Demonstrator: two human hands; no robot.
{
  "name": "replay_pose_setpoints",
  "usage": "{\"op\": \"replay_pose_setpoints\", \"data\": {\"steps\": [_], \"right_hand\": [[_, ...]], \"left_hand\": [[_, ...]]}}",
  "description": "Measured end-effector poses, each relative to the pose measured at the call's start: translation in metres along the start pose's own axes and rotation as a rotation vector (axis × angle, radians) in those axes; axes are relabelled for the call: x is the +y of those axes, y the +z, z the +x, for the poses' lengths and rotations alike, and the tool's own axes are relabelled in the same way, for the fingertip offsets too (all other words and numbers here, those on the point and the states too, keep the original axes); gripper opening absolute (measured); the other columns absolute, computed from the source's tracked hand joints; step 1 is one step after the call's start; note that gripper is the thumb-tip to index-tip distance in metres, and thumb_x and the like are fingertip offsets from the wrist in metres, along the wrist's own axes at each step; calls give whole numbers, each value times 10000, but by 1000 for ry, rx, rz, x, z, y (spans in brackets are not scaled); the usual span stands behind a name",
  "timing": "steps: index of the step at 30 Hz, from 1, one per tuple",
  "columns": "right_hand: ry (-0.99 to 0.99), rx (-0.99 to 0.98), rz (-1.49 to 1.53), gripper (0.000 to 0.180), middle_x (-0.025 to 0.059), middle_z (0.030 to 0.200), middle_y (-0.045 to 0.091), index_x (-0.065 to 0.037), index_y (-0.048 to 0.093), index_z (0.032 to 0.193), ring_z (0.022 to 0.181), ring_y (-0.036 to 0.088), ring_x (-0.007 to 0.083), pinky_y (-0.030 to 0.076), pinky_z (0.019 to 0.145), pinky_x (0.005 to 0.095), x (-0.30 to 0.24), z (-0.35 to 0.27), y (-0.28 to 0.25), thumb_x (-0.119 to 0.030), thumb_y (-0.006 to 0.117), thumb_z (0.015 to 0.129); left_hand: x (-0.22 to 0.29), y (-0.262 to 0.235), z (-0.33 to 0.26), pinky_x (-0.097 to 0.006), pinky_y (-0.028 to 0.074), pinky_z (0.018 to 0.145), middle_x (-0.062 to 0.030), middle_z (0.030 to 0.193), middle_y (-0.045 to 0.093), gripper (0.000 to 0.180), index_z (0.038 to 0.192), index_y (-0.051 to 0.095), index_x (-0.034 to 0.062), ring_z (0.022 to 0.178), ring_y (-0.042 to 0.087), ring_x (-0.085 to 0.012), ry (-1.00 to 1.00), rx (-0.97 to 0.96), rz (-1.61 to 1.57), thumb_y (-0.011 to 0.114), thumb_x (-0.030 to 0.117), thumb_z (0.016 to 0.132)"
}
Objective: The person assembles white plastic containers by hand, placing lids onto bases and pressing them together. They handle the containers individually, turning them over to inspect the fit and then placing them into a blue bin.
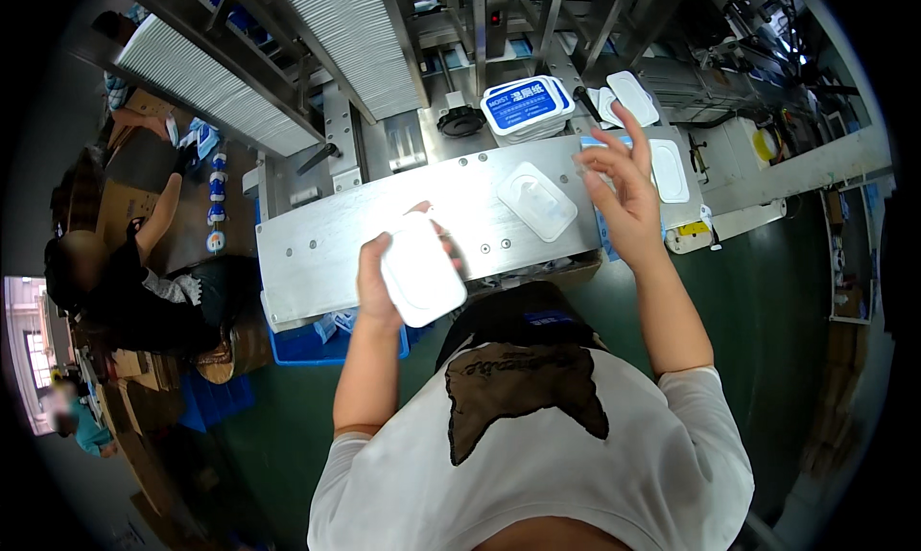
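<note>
My left hand (376, 287) is wrapped round a white rounded-rectangle plastic lid (422, 271), of the flip-top kind used on wipes packs. Whether it is one lid or a few together I cannot tell. Raised over the right end of the metal work plate, my right hand (628, 196) has its fingers apart and nothing visible in them. To its left a translucent white lid (537, 202) lies on the plate. Past that stands a stack of blue-and-white labelled pieces (528, 108). More white lids (670, 171) lie just right of my right hand.
The metal plate (326, 254) spans the front of a machine with tall stacks of white lids (350, 43) in upright racks. A black knob (460, 121) sticks up behind it. A blue bin (307, 348) is below at left. A seated co-worker (125, 273) is at far left.
</note>
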State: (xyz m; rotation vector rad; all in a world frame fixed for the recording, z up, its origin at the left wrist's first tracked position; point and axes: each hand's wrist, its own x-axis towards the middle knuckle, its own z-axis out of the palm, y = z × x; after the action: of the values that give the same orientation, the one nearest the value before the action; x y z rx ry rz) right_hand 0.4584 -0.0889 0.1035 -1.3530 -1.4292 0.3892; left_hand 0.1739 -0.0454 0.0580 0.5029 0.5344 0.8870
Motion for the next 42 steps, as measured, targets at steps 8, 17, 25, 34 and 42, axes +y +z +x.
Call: {"op": "replay_pose_setpoints", "data": {"steps": [8, 17, 25, 34, 42], "right_hand": [[419, -458, 373, 452, 125, 1540, 283, -107, 532, 1370, 1435, 234, 283, 254, 1124, 397, 26, -46, -24, -290, 463, 963], [453, -366, 596, 478, 133, 1478, 363, -96, 530, 1303, 1308, 409, 262, 301, 1070, 368, 51, -41, -17, -197, 577, 838], [451, -412, 503, 723, 108, 1361, 455, -99, 354, 1435, 1191, 514, 195, 416, 912, 286, 27, -44, -3, -113, 727, 815], [472, -68, 334, 255, -31, 803, 531, -65, 510, 1077, 719, 496, 11, 398, 633, 170, 42, -64, -44, -83, 673, 882], [-36, -382, -30, 414, 190, 1062, 634, -35, 528, 1256, 1009, 582, 368, 443, 907, 431, 40, -54, 63, -294, 548, 933]], "left_hand": [[54, -101, -8, -314, 511, 820, -151, 1065, 658, 418, 1165, 608, 33, 934, 638, -224, 233, 504, 1278, 737, 58, 769], [58, -84, 2, -476, 355, 1043, -200, 1321, 470, 516, 1225, 594, 62, 1236, 433, -383, 616, 471, 1957, 769, 199, 759], [-52, 3, 46, -445, 376, 1062, -201, 1382, 463, 469, 1240, 568, 22, 1290, 424, -398, 593, -252, 1653, 711, 173, 819], [-83, 13, 54, -461, 397, 958, -142, 1221, 551, 407, 1144, 627, 58, 1140, 491, -366, 795, -323, 1905, 738, 170, 768], [-87, -1, 31, -443, 449, 792, -141, 941, 596, 235, 970, 608, 36, 890, 558, -354, 797, -258, 1830, 714, 56, 760]]}}
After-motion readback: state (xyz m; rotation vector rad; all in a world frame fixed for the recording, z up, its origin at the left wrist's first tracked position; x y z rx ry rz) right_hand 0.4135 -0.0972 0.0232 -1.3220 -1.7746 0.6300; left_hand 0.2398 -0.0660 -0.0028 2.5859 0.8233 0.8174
